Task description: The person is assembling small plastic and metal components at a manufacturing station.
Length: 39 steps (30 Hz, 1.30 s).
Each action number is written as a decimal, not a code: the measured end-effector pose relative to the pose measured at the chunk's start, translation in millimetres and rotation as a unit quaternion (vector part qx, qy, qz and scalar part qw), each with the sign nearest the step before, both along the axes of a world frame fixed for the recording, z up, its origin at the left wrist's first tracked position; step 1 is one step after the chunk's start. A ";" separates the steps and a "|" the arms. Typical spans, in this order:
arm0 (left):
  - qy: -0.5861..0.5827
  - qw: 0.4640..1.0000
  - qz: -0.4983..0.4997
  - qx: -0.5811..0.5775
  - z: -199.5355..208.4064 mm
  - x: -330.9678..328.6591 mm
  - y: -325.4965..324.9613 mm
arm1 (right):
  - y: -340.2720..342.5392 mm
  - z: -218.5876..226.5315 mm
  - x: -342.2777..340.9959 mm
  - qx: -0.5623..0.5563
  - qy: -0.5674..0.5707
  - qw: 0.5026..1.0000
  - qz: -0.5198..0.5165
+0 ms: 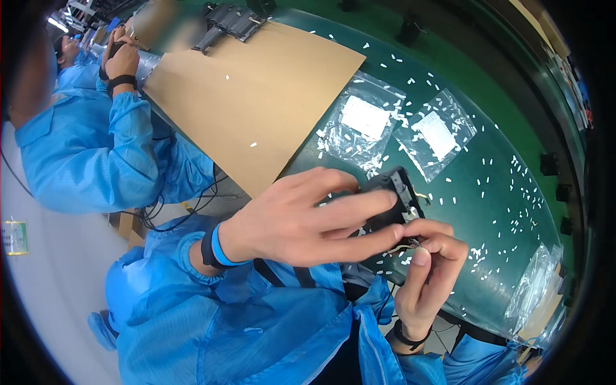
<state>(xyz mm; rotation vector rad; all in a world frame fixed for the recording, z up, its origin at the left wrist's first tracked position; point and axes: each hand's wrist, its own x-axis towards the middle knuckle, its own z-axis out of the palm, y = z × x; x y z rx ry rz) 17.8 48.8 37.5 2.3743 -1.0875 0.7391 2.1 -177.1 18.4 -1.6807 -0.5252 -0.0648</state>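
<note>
My left hand (308,218) reaches over a black plastic housing (401,186) and grips it, fingers bent along its near side. The housing is tilted above the green table, and part of it is hidden behind those fingers. At its lower edge, my right hand (431,266) is closed in a pinch between thumb and index finger. Thin pale wires (403,247) run from the housing to these fingertips. A short yellowish lead (421,196) sticks out at the housing's far right side. The exact wire ends in the pinch are too small to make out.
Small white pieces lie scattered over the green table (462,218). Beyond the housing are two clear plastic bags (359,144) (443,125) with white labels. A brown cardboard sheet (256,96) spans the left, with black parts (234,22) at its far end. A co-worker (96,141) sits at left.
</note>
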 end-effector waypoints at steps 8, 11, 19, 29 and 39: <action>0.600 0.502 -0.054 -0.620 -39.7 -34.5 -20.7 | -1.7 2.8 -0.3 -0.025 0.016 0.998 0.047; 0.635 0.450 -0.145 -0.611 -52.1 -36.4 -21.5 | -3.2 3.1 0.7 -0.049 0.004 0.996 0.073; 0.546 0.415 -0.209 -0.697 -50.3 -32.1 -20.7 | -4.3 5.2 1.9 0.040 -0.081 0.990 -0.104; 0.550 0.425 -0.188 -0.694 -38.9 -33.8 -23.3 | -19.1 17.4 2.5 -0.032 -0.226 0.973 -0.023; 0.551 0.457 -0.182 -0.674 -36.6 -31.8 -23.1 | -4.6 17.1 3.8 -0.106 -0.247 0.963 -0.031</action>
